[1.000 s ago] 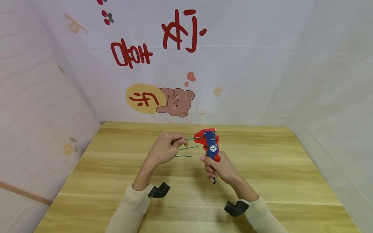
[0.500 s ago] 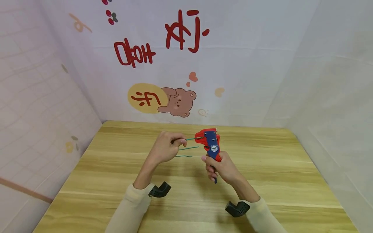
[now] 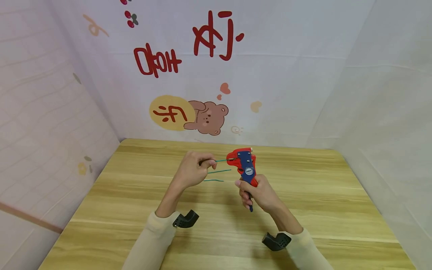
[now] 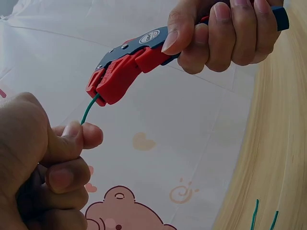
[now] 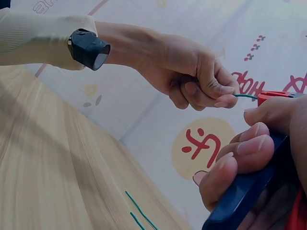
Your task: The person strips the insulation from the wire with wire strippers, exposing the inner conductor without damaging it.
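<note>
Two hands up in front of you, one tool, three green wires, and here's how they stand! Your left hand point(image 3: 194, 170) pinches the first wire point(image 3: 221, 161) between thumb and forefinger, the other fingers curled in beneath. Your right hand point(image 3: 260, 193) has its fingers wrapped round the grip of one red-and-blue wire stripper point(image 3: 247, 161), held up over the table point(image 3: 303, 210). And the free end of that pinched wire runs right into the stripper's red mouth!

Down on the wood, two more: the second wire point(image 3: 221, 171) and the third wire point(image 3: 216, 180), side by side and apart, near ends tucked from sight behind your left hand in the head view.

On to the lettering: one round white label point(image 3: 249, 171) on the tool's blue body, its print too small for me to call. Behind you've got one bear point(image 3: 210, 118) by one yellow disc point(image 3: 168, 112), whose red character reads 乐, lying on its side. More red characters point(image 3: 158, 61) stand sideways above. Two black wrist cameras, left wrist camera point(image 3: 186, 219) and right wrist camera point(image 3: 276, 242), one at each cuff.
</note>
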`<state>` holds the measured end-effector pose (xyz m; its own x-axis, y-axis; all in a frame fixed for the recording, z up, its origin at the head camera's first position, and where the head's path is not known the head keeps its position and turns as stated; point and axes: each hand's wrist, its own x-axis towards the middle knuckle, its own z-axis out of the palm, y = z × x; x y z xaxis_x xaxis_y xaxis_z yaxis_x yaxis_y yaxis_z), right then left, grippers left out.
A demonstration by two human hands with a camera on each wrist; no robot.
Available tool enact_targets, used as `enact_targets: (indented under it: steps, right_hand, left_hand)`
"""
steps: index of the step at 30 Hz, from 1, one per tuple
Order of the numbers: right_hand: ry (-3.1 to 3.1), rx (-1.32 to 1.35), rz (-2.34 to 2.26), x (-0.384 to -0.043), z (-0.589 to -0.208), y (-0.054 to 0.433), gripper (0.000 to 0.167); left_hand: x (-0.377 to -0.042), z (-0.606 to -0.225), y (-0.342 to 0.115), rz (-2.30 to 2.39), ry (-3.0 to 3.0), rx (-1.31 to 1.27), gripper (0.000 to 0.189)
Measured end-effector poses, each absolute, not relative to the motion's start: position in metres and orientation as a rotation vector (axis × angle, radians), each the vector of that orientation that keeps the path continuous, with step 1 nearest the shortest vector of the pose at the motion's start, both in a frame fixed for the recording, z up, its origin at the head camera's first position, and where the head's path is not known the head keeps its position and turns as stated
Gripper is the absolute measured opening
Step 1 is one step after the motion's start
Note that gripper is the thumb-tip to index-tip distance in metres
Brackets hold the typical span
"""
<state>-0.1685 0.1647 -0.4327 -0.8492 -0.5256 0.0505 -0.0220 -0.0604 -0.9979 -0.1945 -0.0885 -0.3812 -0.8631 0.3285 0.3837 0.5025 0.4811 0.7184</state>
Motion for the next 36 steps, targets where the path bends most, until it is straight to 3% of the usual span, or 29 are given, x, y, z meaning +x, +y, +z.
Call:
enact_targets:
  steps: [36]
  right_hand:
    - [1.904, -0.611, -1.952, -0.1742, -0.4344, 0.1705, 0.036]
  left_hand:
    - [-0.1989, -0.383, -0.086, -1.293, -2.487, -0.711, 0.032]
